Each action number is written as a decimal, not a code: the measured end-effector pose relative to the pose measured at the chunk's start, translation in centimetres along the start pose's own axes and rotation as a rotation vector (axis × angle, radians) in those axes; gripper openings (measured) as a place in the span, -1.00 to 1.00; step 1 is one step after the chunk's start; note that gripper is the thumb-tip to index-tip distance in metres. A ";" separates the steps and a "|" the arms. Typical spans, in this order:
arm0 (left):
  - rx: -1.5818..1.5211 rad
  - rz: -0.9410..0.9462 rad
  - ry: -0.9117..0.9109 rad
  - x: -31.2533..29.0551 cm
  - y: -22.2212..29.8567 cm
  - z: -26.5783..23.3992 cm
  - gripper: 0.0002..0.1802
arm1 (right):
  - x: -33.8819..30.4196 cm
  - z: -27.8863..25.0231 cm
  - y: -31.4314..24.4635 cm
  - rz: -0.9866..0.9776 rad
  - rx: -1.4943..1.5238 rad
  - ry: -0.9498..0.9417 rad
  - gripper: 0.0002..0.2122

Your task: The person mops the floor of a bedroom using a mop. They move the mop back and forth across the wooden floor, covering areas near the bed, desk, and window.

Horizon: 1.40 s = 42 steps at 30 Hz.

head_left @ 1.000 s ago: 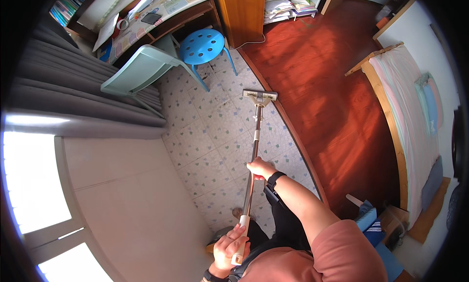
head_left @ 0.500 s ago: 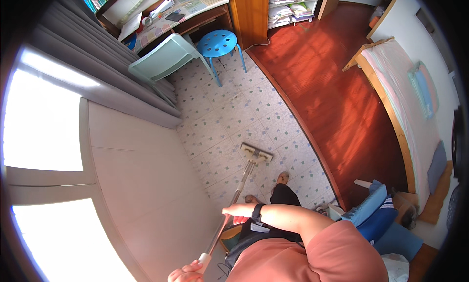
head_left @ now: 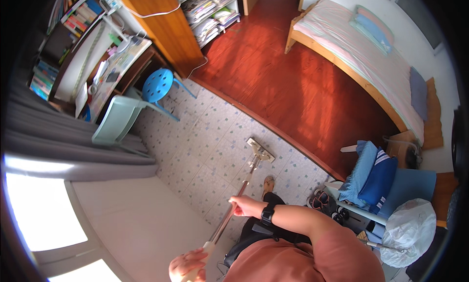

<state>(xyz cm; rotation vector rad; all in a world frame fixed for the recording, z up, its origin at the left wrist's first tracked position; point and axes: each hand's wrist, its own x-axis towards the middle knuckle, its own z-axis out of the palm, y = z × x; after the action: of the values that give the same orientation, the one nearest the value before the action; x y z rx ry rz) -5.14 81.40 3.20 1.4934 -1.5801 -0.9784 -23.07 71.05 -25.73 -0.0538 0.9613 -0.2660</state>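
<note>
Our left grip (head_left: 188,265) and right grip (head_left: 244,206) clasp a silver-and-cream, flat-headed mop (head_left: 224,222) over white, blue-flecked floor tiles (head_left: 207,152).

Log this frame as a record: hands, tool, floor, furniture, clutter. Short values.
left hand: gripping the pale upper handle of the mop
right hand: gripping the metal pole farther down; black watch on the wrist
mop head: on the patterned tile floor
other floor: red wood, beyond a raised edge
far left: blue stool beside pale green chair
far right: bed with pillows
near right: shoes, clear plastic bag
</note>
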 end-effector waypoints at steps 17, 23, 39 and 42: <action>-0.330 0.578 -0.633 24.8 4.1 19.9 -0.78 | -12.5 -21.9 -12.8 -0.569 0.673 0.427 -0.75; -0.243 0.478 -0.772 25.9 -0.1 25.1 -0.69 | -9.0 -27.2 -12.0 -0.620 0.781 0.702 -0.72; 0.053 0.190 -0.312 29.0 -10.9 -12.2 -0.86 | 16.7 9.8 -18.4 -0.160 0.245 0.291 -0.82; 0.103 0.523 -0.357 31.2 -8.1 -16.8 -0.90 | 16.3 15.1 -20.5 -0.088 0.222 0.148 -0.85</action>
<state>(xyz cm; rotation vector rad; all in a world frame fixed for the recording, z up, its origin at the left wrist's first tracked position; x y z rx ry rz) 11.93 49.37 3.57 0.9134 -2.1595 -0.8916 -5.97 46.12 -26.78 0.1290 1.0724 -0.4619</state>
